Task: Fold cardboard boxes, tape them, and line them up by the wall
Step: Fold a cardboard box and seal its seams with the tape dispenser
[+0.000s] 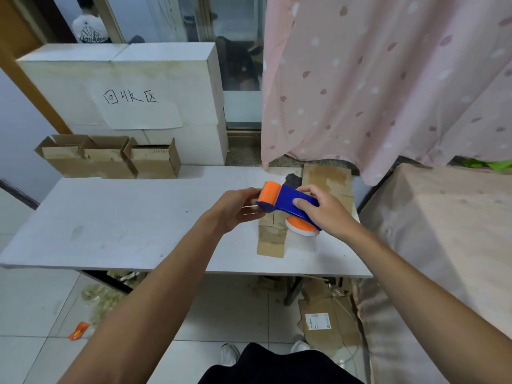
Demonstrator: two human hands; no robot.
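Dispenser (285,202) in R hand (324,212), L hand (236,209) gripping front

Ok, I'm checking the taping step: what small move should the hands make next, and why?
Probably tease the tape end loose with the left hand. The right hand grips the tape dispenser by its blue handle, the left hand holds its orange front end, and the dispenser is held over the flat cardboard on the table, so nothing is being taped yet.
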